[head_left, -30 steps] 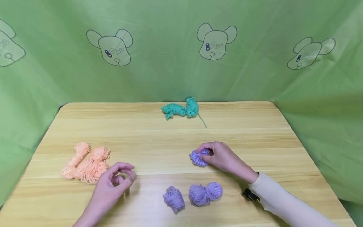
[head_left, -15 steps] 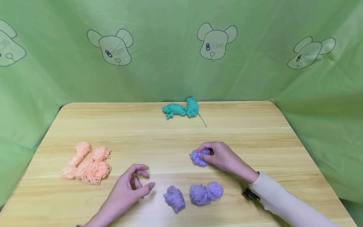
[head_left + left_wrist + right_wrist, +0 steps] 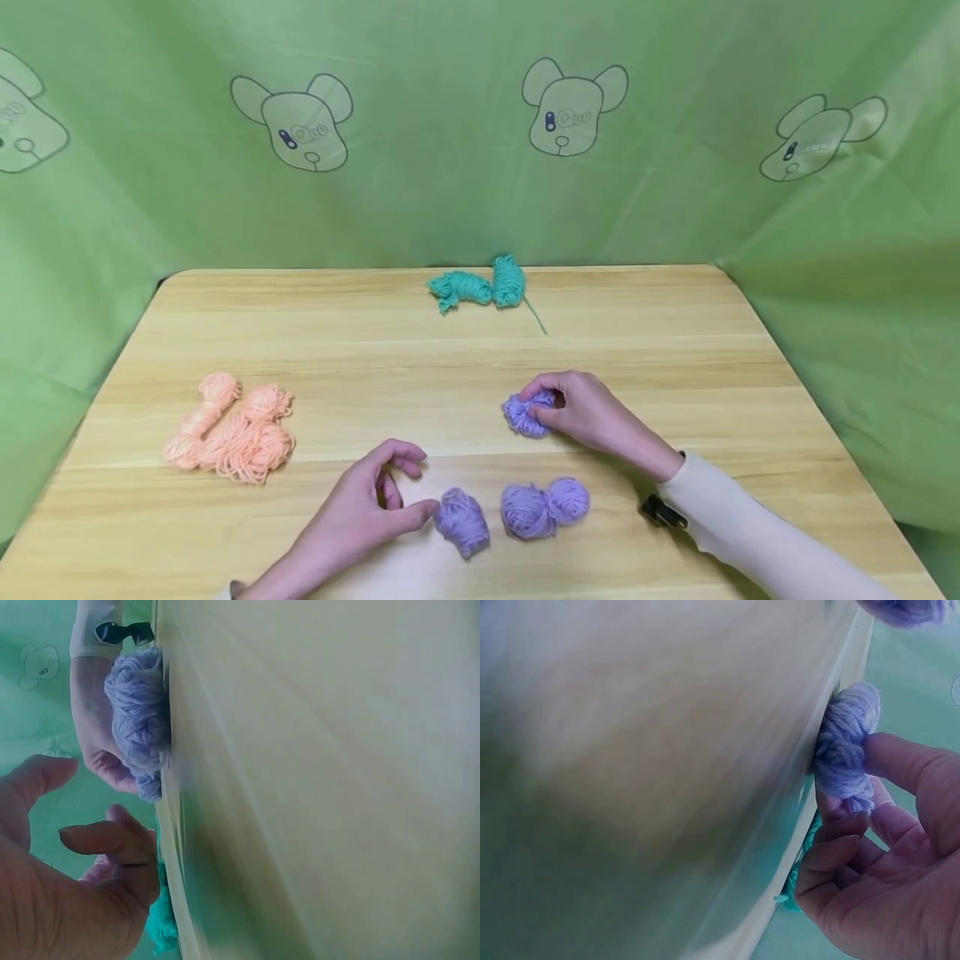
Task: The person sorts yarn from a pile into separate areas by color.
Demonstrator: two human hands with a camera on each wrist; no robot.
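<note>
Thumb and fingers of my right hand (image 3: 581,412) pinch a small purple yarn bundle (image 3: 847,746) that rests on the table right of centre. My left hand (image 3: 371,500) is held over the table with its fingers loosely bent and apart, holding nothing. Its thumb tip is right beside the left purple yarn skein (image 3: 461,523); whether they touch I cannot tell. To the right of that skein lies a purple yarn bundle (image 3: 528,511) against a rounder purple yarn ball (image 3: 568,500).
Several peach yarn skeins (image 3: 251,446) lie in a group on the left of the wooden table (image 3: 360,383). Two teal yarn skeins (image 3: 508,282) sit at the far edge, one with a loose strand. Green fabric (image 3: 435,167) walls surround the table.
My left hand has moved right from beside the peach yarn to the left purple skein, its thumb and fingers spreading wider. My right hand stays in place, pinching the same yarn bundle.
</note>
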